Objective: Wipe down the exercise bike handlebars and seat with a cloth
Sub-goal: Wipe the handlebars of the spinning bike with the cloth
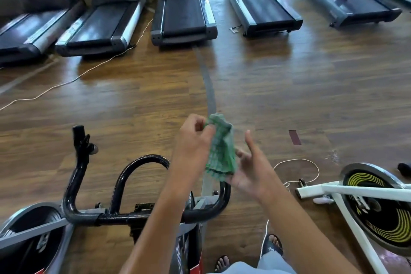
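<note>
A green checked cloth [221, 149] hangs in the air above the right end of the black handlebars [124, 187] of the exercise bike. My left hand [192, 140] pinches the cloth's top edge between thumb and fingertips. My right hand [249, 167] is under the cloth's lower edge with fingers spread and relaxed, thumb pointing up, touching the cloth's hanging end. The handlebars loop up in the middle and curve up at the left end. The seat is out of view.
A second bike with a white frame [347, 191] and a yellow-striped flywheel stands at right. A row of treadmills [182, 11] lines the far side; a person walks on the rightmost. White cables [298, 162] lie on the wooden floor. My sandalled feet [272, 244] are below.
</note>
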A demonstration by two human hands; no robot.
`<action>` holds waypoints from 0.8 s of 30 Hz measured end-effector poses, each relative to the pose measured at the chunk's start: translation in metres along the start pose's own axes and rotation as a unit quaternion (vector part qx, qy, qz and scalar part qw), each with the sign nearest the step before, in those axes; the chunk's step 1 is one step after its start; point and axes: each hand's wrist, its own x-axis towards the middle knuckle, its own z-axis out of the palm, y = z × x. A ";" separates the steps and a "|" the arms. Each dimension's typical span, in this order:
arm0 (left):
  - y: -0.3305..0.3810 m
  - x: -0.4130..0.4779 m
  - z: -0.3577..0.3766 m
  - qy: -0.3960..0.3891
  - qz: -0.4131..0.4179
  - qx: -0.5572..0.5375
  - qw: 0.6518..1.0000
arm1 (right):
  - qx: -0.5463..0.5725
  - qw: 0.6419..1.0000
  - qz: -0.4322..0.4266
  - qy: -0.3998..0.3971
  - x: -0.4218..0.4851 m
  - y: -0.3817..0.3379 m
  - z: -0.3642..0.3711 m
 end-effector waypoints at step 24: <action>-0.066 0.008 0.002 0.047 -0.182 -0.123 0.974 | -0.254 0.950 -0.162 0.078 0.005 -0.012 0.019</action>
